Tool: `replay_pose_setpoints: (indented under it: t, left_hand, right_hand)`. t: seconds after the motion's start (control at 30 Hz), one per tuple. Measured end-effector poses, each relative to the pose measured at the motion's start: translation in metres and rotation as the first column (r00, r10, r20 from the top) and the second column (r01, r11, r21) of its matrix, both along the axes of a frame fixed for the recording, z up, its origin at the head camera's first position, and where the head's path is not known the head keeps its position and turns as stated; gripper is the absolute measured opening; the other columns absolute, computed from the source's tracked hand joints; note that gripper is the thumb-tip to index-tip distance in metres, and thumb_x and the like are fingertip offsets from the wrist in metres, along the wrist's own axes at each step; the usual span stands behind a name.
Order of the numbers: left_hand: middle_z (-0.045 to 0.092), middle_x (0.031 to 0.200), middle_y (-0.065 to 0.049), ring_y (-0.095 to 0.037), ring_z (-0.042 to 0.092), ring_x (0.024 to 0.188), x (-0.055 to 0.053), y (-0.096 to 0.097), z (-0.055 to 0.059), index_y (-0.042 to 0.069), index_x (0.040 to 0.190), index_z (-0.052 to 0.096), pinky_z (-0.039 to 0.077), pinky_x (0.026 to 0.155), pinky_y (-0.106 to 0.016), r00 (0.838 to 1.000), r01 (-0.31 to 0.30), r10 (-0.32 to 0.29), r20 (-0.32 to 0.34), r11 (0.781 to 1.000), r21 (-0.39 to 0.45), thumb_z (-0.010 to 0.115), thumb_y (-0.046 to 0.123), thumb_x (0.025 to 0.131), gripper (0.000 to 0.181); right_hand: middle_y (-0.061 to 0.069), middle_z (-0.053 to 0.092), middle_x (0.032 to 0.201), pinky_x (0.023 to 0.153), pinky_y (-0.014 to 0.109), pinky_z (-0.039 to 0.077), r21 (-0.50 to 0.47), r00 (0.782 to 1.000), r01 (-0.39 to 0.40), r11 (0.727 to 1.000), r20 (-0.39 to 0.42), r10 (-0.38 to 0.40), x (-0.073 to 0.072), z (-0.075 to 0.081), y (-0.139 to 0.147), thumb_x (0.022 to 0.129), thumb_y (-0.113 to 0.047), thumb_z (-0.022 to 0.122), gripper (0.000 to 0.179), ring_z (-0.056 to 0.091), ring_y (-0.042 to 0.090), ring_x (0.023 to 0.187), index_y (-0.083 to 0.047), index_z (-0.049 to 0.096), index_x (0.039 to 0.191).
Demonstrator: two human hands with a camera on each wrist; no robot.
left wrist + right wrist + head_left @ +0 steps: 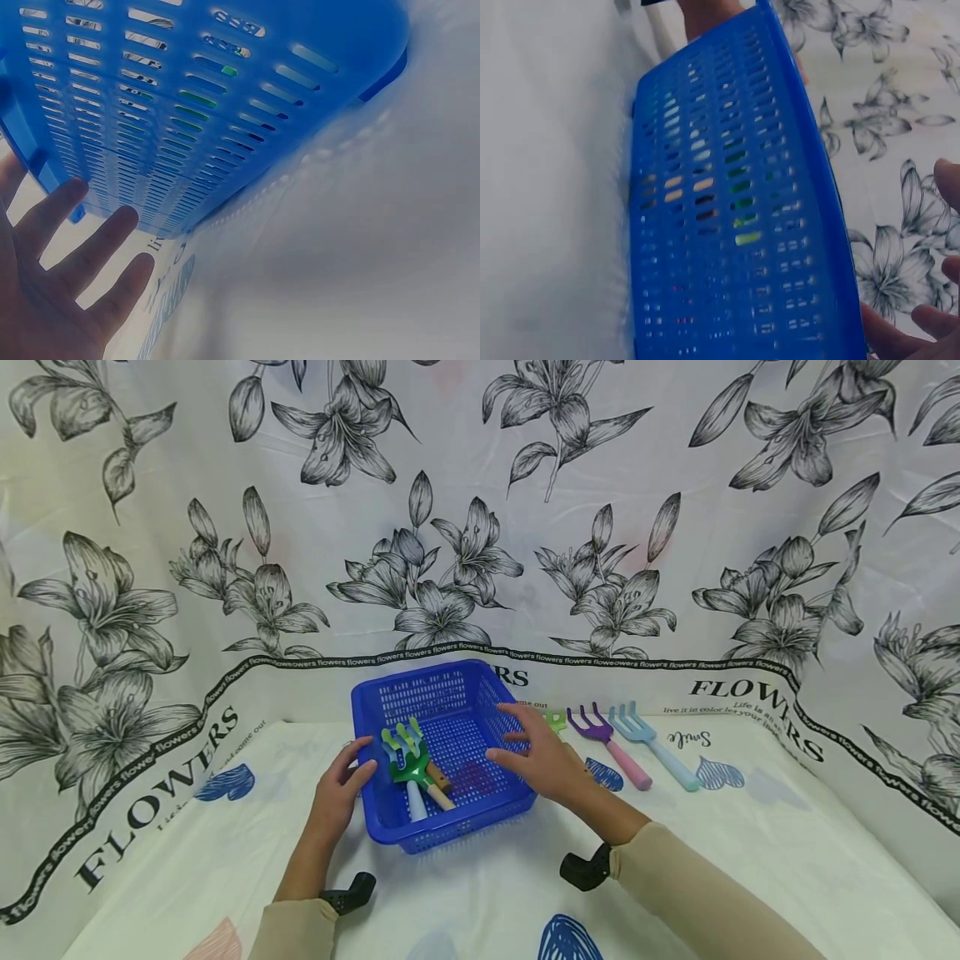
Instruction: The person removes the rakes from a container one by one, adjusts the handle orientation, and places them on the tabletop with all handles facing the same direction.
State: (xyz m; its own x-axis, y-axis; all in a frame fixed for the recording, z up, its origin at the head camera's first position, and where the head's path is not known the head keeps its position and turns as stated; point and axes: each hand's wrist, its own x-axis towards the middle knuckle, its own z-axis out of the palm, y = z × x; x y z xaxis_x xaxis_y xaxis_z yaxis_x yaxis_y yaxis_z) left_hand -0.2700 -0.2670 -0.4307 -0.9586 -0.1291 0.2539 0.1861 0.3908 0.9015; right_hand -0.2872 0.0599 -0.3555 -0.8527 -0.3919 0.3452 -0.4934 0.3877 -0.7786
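A blue plastic basket [468, 829] with slotted walls stands turned slightly on the cloth, between both hands. Inside it, toward the left, lie several small hand forks: a green fork [410, 768] with a pale wooden handle lies over others, one with a light handle [416, 802]. My left hand [330, 797] is at the left wall, thumb and index finger right at the rim; in the left wrist view its fingers [101, 244] are spread beside the slots. Over the right rim hovers my right hand [547, 758], fingers apart, thumb pointing inward, holding nothing.
Right of the basket lie a purple fork [596, 727] with a pink handle and a light blue fork [660, 747]. A light green fork [555, 720] is partly hidden behind the right hand. A flowered curtain [442, 568] rises behind the white cloth [750, 860].
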Motion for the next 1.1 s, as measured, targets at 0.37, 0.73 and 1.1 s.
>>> replay_pose_setpoints:
  t: [0.37, 0.73, 1.1]
  left_hand:
    - [0.026, 0.158, -0.006, -0.041, 0.038, 0.135, 0.002, 0.001, 0.0, 0.023, 0.148, 0.039, 0.037, 0.102, -0.057, 1.0, -0.008, 0.008, -0.023, 1.0, -0.002, 0.052, 0.049, 0.097, 0.059]
    - [0.026, 0.158, -0.007, -0.041, 0.038, 0.135, 0.007, 0.006, 0.007, 0.022, 0.148, 0.039, 0.035, 0.103, -0.057, 1.0, -0.008, 0.008, -0.01, 1.0, 0.006, 0.051, 0.049, 0.097, 0.059]
    - [0.025, 0.159, -0.004, -0.04, 0.038, 0.135, 0.002, 0.002, -0.001, 0.024, 0.148, 0.039, 0.038, 0.101, -0.056, 1.0, -0.009, 0.009, -0.021, 1.0, 0.007, 0.052, 0.049, 0.096, 0.059]
  right_hand:
    - [0.007, 0.026, 0.156, 0.095, 0.049, 0.048, -0.003, 0.99, -0.129, 0.992, 0.049, 0.129, -0.001, 0.003, -0.018, 0.092, -0.034, 0.068, 0.07, 0.047, 0.037, 0.129, -0.021, 0.032, 0.15]
    - [0.003, 0.018, 0.159, 0.097, 0.047, 0.046, 0.077, 0.973, -0.227, 0.971, 0.064, 0.222, -0.013, 0.0, -0.039, 0.09, -0.041, 0.068, 0.075, 0.041, 0.033, 0.134, -0.026, 0.028, 0.152]
    - [0.0, 0.036, 0.153, 0.097, 0.053, 0.045, 0.153, 0.92, -0.335, 0.93, 0.266, 0.287, -0.025, -0.002, -0.055, 0.09, -0.042, 0.067, 0.076, 0.046, 0.032, 0.131, -0.034, 0.026, 0.153]
